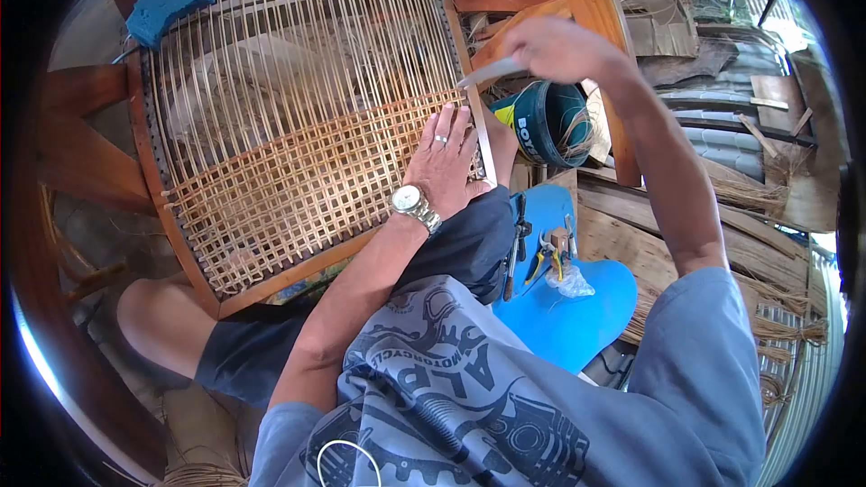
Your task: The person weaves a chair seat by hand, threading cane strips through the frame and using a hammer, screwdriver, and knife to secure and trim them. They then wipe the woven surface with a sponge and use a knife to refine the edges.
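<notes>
A wooden chair frame point(185, 257) with a woven cane panel point(298, 185) leans over my lap. Its lower part is a tight open grid, while the upper part has only lengthwise strands point(298, 45). My left hand point(442, 158), with a watch and a ring, lies flat on the weave near the right rail, fingers stretched out. Raised beyond that rail, my right hand point(559, 47) is closed on a pale grey, flat, pointed tool point(494, 73). The tool's tip is at the edge of the panel, by the top row of the grid.
A blue sponge-like pad point(176, 2) sits on the frame's upper left corner. Right of the chair stands a dark green bucket point(541, 122) with strands inside. Pliers point(538, 266) and a plastic bag point(570, 283) lie on a blue seat point(559, 325). Cane bundles point(785, 329) and planks lie farther right.
</notes>
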The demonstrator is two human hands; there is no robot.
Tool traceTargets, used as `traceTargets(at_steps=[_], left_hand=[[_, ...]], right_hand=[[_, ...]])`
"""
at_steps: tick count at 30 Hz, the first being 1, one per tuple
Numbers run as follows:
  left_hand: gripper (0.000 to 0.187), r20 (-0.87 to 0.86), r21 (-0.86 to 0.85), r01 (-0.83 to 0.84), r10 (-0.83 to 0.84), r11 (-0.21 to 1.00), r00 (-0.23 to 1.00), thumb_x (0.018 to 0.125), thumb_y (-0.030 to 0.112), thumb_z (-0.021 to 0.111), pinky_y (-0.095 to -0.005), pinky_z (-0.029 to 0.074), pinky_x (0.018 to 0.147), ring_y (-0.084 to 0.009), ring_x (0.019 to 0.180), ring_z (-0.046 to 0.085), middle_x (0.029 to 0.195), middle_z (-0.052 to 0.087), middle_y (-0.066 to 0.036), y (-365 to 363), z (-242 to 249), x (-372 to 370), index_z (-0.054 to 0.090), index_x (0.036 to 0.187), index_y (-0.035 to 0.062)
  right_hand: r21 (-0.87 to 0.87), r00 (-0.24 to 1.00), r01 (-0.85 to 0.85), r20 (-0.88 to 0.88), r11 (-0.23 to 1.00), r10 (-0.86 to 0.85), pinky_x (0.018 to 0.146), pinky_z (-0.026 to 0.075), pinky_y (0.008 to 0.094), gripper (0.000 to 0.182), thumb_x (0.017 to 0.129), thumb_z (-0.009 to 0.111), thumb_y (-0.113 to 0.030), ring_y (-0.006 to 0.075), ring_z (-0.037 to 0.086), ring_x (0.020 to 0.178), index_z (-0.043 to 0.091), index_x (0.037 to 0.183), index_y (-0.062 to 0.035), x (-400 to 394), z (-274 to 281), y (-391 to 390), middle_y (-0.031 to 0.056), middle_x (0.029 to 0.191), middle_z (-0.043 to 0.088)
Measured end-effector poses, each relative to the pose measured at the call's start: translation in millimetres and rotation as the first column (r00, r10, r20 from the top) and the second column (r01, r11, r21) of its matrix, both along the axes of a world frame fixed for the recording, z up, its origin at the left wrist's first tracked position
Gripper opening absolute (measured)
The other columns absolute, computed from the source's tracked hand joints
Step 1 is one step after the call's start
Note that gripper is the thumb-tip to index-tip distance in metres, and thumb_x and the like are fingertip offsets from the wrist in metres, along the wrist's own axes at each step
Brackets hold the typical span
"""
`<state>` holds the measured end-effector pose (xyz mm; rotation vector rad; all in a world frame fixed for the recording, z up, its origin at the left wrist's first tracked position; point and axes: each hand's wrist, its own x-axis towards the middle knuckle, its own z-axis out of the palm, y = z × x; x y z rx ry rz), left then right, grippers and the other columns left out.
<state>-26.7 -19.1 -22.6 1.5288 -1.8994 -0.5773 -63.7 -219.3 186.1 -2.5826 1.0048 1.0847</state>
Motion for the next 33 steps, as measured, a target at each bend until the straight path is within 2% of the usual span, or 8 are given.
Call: traceTargets(at_steps=[1, 2, 6, 11, 13, 23, 30, 33], left_hand=[[0.086, 0.003, -0.004, -0.006, 0.006, 1.000, 1.000, 0.085, 0.065, 0.065, -0.0496, 0.013, 0.127, -0.0362, 0.154, 0.019, 0.161, 0.031, -0.018, 0, 0, 0, 0.051, 0.143, 0.0034], [0.086, 0.006, -0.009, -0.007, 0.007, 1.000, 1.000, 0.084, 0.064, 0.066, -0.0496, 0.014, 0.127, -0.0362, 0.153, 0.019, 0.160, 0.032, -0.019, 1, 0, 0, 0.052, 0.143, 0.0034], [0.087, -0.004, -0.005, -0.008, 0.008, 1.000, 1.000, 0.083, 0.064, 0.068, -0.0499, 0.014, 0.127, -0.0365, 0.153, 0.020, 0.160, 0.033, -0.018, 1, 2, 1, 0.052, 0.143, 0.0034], [0.085, -0.051, -0.032, -0.026, 0.024, 0.999, 0.998, 0.080, 0.061, 0.072, -0.0500, 0.017, 0.126, -0.0371, 0.151, 0.024, 0.158, 0.036, -0.019, 3, -1, 1, 0.053, 0.141, 0.0038], [0.084, -0.079, -0.042, -0.021, 0.017, 0.999, 0.997, 0.080, 0.058, 0.075, -0.0502, 0.018, 0.126, -0.0378, 0.150, 0.027, 0.157, 0.037, -0.019, 4, 4, 6, 0.053, 0.140, 0.0036], [0.043, -0.334, 0.176, -0.337, 0.379, 0.925, 0.863, 0.088, 0.016, 0.079, -0.0367, 0.053, 0.092, -0.0250, 0.109, 0.066, 0.120, 0.069, -0.013, 134, 68, 164, 0.064, 0.126, 0.0018], [0.031, -0.465, 0.373, -0.771, 0.823, 0.516, 0.326, 0.100, 0.013, 0.067, -0.0269, 0.051, 0.089, -0.0124, 0.104, 0.063, 0.113, 0.069, -0.006, 226, 26, 252, 0.064, 0.129, 0.0011], [0.034, -0.412, 0.299, -0.850, 0.862, 0.435, 0.296, 0.102, 0.017, 0.067, -0.0248, 0.049, 0.093, -0.0118, 0.108, 0.062, 0.116, 0.068, -0.005, 224, 25, 264, 0.063, 0.130, -0.0008]], right_hand=[[-0.092, 0.957, -0.228, 0.162, 0.969, 0.241, 0.077, 0.053, 0.0417, 0.022, 0.101, 0.053, -0.017, 0.0340, 0.068, 0.085, 0.065, 0.111, -0.0019, 0, 0, -4, 0.0185, 0.091, 0.069], [-0.102, 0.952, 0.177, 0.269, 0.979, -0.144, 0.083, 0.055, 0.0461, 0.024, 0.095, 0.052, -0.016, 0.0394, 0.068, 0.095, 0.068, 0.110, -0.0051, -3, 0, -5, 0.0194, 0.098, 0.071], [-0.115, 0.970, -0.132, 0.192, 0.985, 0.152, 0.085, 0.054, 0.0466, 0.023, 0.094, 0.054, -0.016, 0.0369, 0.069, 0.096, 0.070, 0.106, -0.0059, -11, -26, -3, 0.0172, 0.099, 0.071], [-0.069, 0.982, -0.045, 0.178, 0.997, 0.057, 0.080, 0.052, 0.0454, 0.023, 0.094, 0.056, -0.013, 0.0352, 0.067, 0.089, 0.069, 0.111, -0.0040, 1, -9, -4, 0.0197, 0.092, 0.069], [-0.189, 0.889, 0.097, 0.458, 0.977, 0.000, 0.082, 0.051, 0.0446, 0.021, 0.093, 0.057, -0.011, 0.0343, 0.067, 0.088, 0.070, 0.106, -0.0026, -2, -18, -1, 0.0202, 0.092, 0.069], [-0.049, 0.988, -0.078, 0.126, 0.996, 0.084, 0.084, 0.055, 0.0459, 0.023, 0.090, 0.056, -0.012, 0.0363, 0.070, 0.094, 0.073, 0.102, -0.0031, -11, -22, -6, 0.0185, 0.102, 0.072], [-0.041, 0.994, -0.064, 0.081, 0.997, 0.067, 0.087, 0.052, 0.0440, 0.023, 0.096, 0.057, -0.012, 0.0358, 0.068, 0.098, 0.071, 0.113, -0.0050, -17, -24, -9, 0.0198, 0.097, 0.070], [-0.056, 0.987, -0.068, 0.143, 0.996, 0.075, 0.085, 0.053, 0.0434, 0.022, 0.096, 0.058, -0.013, 0.0350, 0.068, 0.095, 0.070, 0.113, -0.0043, -8, -9, -11, 0.0197, 0.098, 0.071]])
